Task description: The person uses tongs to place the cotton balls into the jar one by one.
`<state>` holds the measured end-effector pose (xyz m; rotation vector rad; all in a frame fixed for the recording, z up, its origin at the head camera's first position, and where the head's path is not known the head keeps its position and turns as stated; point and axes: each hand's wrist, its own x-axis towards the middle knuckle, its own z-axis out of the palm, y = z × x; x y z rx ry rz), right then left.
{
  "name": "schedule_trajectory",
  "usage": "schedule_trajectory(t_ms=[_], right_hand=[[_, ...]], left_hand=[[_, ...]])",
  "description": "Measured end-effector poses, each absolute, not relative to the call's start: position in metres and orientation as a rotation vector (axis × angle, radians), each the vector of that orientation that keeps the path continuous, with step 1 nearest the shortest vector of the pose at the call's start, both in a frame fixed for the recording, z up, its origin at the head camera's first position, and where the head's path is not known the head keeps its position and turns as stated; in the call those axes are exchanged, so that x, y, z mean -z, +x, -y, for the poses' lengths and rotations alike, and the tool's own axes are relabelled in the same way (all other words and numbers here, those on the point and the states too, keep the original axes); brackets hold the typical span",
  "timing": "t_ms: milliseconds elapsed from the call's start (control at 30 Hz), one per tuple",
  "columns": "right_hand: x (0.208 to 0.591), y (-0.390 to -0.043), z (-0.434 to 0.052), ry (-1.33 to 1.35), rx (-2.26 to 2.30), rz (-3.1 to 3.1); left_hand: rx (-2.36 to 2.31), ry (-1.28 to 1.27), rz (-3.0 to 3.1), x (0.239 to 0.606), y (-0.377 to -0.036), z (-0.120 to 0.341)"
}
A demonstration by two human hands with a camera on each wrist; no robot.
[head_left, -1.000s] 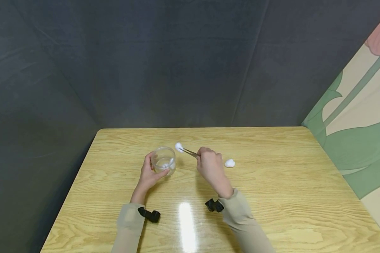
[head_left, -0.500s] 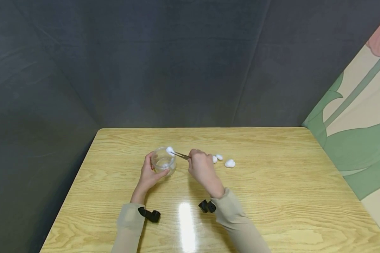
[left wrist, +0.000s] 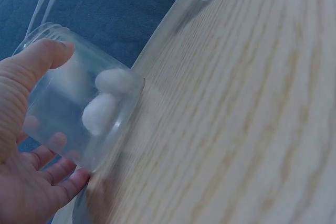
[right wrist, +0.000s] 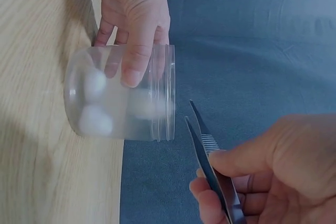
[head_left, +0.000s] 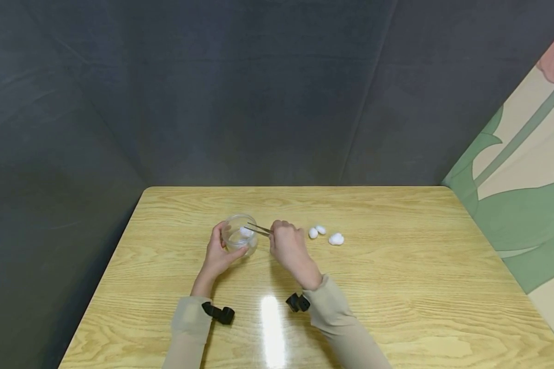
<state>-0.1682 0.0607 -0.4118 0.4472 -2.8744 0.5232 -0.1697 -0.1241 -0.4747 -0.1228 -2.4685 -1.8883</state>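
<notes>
Fingers and thumb of the left hand (head_left: 216, 253) curl round a clear plastic jar (head_left: 238, 236), thumb on its near side and fingertips behind. It is small, round, with a ribbed rim and open mouth, and stands upright on the wooden table (head_left: 397, 287), left of centre. White cotton balls (left wrist: 107, 98) lie inside against its wall; the wrist views show at least two. Just right of the jar, the right hand (head_left: 288, 246) pinches metal tweezers (head_left: 257, 229) between thumb and curled fingers. The tweezers' long axis runs right to left, tips pointing at the jar's mouth. In the right wrist view the two tips (right wrist: 190, 114) stand slightly apart just outside the rim, holding nothing. Further right, three loose cotton balls (head_left: 336, 239) lie on the table, well apart from both hands.
</notes>
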Motion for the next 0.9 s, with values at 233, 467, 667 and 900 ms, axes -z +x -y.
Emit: schedule_trajectory(t_ms=[233,467,667,900], right_hand=[[0.413,-0.168,-0.061,0.443,-0.556,2.878],[0.413,-0.167,-0.069,0.429,-0.563,2.871],[0.413,-0.165,-0.076,0.412,-0.55,2.866],[0.414,-0.164,-0.083,0.372,-0.588,2.871]], left_hand=[[1.896,-0.115,2.467,0.474,-0.169,0.124],[1.894,-0.11,2.472,0.473,-0.168,0.125],[1.894,-0.103,2.474,0.473,-0.168,0.124],[1.888,-0.112,2.48,0.474,-0.168,0.125]])
